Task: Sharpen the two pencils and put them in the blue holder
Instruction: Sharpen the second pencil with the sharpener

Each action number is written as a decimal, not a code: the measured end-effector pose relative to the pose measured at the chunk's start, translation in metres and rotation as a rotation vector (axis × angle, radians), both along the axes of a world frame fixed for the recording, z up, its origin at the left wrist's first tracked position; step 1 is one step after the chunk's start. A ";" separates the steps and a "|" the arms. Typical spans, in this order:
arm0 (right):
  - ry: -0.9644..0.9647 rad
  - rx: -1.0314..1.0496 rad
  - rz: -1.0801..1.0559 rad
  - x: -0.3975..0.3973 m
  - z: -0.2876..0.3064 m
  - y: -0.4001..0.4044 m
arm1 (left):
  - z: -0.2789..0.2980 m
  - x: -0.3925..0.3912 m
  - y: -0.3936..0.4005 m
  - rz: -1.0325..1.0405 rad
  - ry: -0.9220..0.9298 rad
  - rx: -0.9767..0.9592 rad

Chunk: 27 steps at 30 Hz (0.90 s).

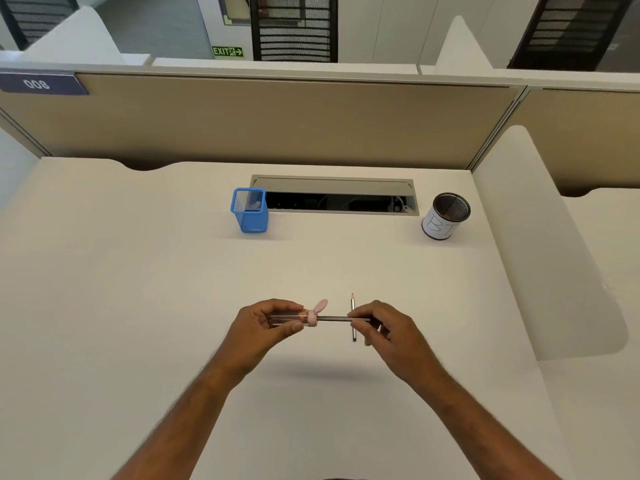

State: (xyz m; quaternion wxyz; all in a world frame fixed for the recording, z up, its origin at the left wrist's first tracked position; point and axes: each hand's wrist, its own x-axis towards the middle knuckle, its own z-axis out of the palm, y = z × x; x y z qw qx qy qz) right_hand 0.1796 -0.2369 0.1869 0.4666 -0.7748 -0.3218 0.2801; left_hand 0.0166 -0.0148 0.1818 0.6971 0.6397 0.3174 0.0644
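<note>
Pencil point(337, 319) between both hands point(263, 323)

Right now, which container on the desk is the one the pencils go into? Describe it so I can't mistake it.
Find the open cable tray set into the back of the desk. The blue holder stands at that tray's left end. It is a square blue mesh cup, unlike the round dark mesh cup with a white paper wrap beyond the tray's right end.
</note>
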 end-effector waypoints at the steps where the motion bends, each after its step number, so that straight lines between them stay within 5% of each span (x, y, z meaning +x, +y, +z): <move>1: -0.020 0.010 -0.024 0.000 0.000 0.000 | 0.000 0.000 0.000 0.004 -0.004 -0.004; 6: 0.014 -0.017 0.001 0.003 0.000 0.002 | 0.002 0.001 -0.001 -0.007 0.001 0.003; 14: 0.372 -0.103 0.047 0.017 0.004 0.001 | 0.000 0.003 -0.007 -0.046 0.030 0.038; 27: 0.054 -0.055 -0.048 0.018 0.010 -0.010 | 0.001 0.010 -0.007 0.002 -0.006 0.007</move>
